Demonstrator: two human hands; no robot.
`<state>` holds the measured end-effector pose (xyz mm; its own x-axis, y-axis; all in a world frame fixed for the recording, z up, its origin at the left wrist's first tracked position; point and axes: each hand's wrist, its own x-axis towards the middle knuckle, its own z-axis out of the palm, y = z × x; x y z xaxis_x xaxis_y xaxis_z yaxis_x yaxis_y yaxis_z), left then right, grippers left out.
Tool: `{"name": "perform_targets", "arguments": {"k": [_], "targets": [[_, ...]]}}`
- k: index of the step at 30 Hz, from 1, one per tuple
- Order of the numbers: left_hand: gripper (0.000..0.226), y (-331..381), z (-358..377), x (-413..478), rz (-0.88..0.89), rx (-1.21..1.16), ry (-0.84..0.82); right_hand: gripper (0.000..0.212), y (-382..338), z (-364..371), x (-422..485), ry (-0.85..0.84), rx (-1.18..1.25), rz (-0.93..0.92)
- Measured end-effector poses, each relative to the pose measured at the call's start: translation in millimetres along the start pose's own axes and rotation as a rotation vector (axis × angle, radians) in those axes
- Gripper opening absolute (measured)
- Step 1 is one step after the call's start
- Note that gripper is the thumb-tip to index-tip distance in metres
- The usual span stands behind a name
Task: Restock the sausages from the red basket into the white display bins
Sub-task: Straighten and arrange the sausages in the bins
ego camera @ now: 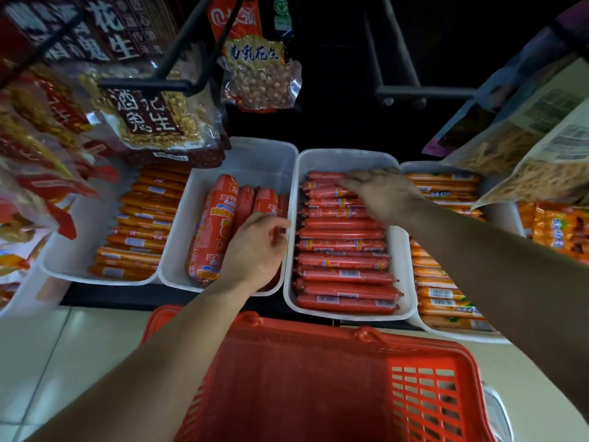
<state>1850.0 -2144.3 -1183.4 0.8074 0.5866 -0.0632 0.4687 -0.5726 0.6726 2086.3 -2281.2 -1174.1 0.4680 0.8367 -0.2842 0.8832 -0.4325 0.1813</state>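
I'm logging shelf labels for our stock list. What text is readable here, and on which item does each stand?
"南乳花生": on the hanging peanut bag, top centre.
"酒鬼花生": on the clear peanut bag, to its left.
"花生": on the dark packs, top left; the other characters there are blurred.
Labels and barcodes on the sausages in the white bins: too small and blurred to read.

The one camera sat on the person's head and looked forward and down. It was close above the white bins (400,266), with the red basket (318,333) right below it.
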Motion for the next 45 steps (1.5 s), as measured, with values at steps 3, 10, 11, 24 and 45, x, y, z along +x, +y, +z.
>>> {"name": "perform_targets", "arguments": {"k": [3, 10, 11, 24, 45], "targets": [[0.028, 15, 2, 8, 0.016, -0.015, 0.027, 0.065, 1, 5, 0, -0.003, -0.076, 0.098], [0.057, 58, 57, 61, -0.043, -0.096, -0.065, 0.082, 2, 22, -15, -0.072, -0.082, 0.143], [0.065, 62, 68, 71, -0.12, -0.111, -0.082, 0.08, 6, 23, -17, -0.05, -0.08, 0.142], [0.035, 62, 99, 110, -0.304, -0.217, 0.154, 0.061, 8, 31, -13, 0.123, 0.092, 0.176], [0.043, 76, 41, 79, 0.0, 0.149, 0.072, 0.076, -12, 19, -10, -0.076, -0.042, 0.222]]}}
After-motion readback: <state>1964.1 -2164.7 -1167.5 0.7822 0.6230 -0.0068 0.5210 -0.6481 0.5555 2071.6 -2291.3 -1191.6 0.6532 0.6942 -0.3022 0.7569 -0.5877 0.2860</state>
